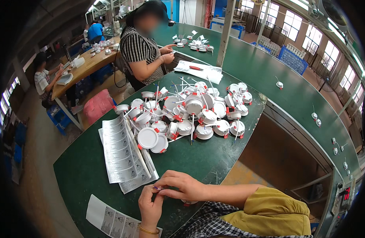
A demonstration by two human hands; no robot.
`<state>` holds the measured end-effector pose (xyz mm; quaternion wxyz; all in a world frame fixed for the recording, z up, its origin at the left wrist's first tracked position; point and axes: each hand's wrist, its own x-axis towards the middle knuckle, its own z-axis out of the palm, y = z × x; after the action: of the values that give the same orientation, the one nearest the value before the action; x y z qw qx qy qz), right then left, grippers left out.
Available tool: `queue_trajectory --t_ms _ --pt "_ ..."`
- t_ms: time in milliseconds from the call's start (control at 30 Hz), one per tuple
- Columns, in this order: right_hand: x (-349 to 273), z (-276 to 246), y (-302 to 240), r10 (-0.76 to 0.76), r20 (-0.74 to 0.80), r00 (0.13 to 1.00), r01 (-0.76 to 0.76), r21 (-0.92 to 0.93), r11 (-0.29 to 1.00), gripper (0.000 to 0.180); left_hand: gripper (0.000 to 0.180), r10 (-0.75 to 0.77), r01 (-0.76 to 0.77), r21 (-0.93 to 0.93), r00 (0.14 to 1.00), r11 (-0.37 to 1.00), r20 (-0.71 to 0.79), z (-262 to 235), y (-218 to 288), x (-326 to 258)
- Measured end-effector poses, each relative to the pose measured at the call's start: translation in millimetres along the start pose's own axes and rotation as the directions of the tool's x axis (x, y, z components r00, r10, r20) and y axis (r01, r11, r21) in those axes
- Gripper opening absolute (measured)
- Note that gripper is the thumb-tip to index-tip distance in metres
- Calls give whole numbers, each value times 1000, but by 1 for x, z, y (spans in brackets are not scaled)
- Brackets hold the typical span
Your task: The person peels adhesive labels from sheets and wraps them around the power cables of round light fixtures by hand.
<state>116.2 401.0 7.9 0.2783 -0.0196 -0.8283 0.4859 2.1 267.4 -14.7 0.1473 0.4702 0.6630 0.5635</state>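
Observation:
Near the table's front edge, my left hand (150, 203) and my right hand (184, 186) meet with fingertips pinched together. Between them show thin wires (155, 189), with a bluish and a yellowish bit in sight; the rest is covered by my fingers. Below my right hand peeks the edge of a round white downlight (189, 203), mostly hidden. A label sheet (111, 218) lies under my left wrist. Farther left rests a stack of printed label sheets (121, 152). Beyond my hands spreads a heap of white downlights (193, 105) with red clips and loose wires.
The green table (182, 158) ends at the right beside a conveyor belt (293, 95) carrying several downlights. Past the heap lie white sheets (202, 70) with a red-handled tool (196, 68). A co-worker (140, 51) works across the table by a metal post (226, 33).

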Motion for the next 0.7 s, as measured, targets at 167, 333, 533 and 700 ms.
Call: queue_trajectory --t_ms 167,333,533,700 --pt "5 3 -6 -41 14 999 42 -79 996 23 11 9 -11 106 1000 994 15 -2 3 0" --pt "4 6 -8 -24 -26 999 23 -60 998 15 12 91 -94 147 996 985 25 -1 5 2" --pt "0 8 -7 39 -48 998 -38 24 999 13 13 20 -21 31 999 999 46 -2 10 3" --pt "-5 17 -3 218 -103 971 -188 242 952 13 16 237 -236 213 971 948 20 -2 10 6"
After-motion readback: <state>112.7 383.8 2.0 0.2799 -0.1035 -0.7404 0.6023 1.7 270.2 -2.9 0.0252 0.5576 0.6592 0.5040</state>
